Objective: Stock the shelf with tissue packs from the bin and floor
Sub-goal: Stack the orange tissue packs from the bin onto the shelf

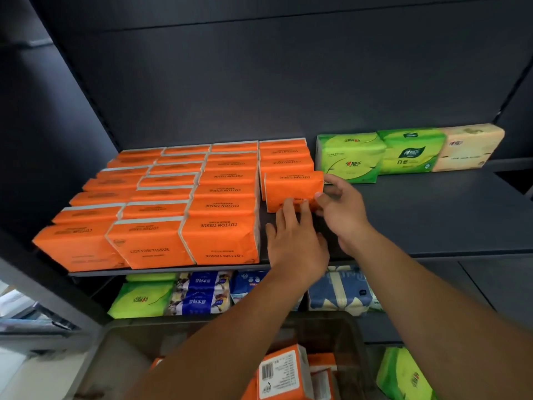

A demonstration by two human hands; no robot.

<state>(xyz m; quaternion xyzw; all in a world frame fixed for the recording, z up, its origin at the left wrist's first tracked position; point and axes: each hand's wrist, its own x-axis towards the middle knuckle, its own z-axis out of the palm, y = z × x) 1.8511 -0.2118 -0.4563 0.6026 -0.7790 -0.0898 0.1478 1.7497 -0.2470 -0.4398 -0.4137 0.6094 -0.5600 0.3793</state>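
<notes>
Head view: orange pack (292, 187), lettering seemingly inverted.

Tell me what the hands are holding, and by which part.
The orange pack on the shelf: the right hand grips its right end; the left hand presses against its lower front edge.

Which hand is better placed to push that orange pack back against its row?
The left hand, probably: its fingers lie against the front face of the orange pack, in line with the row. The right hand pinches its right end, off to the side.
</notes>
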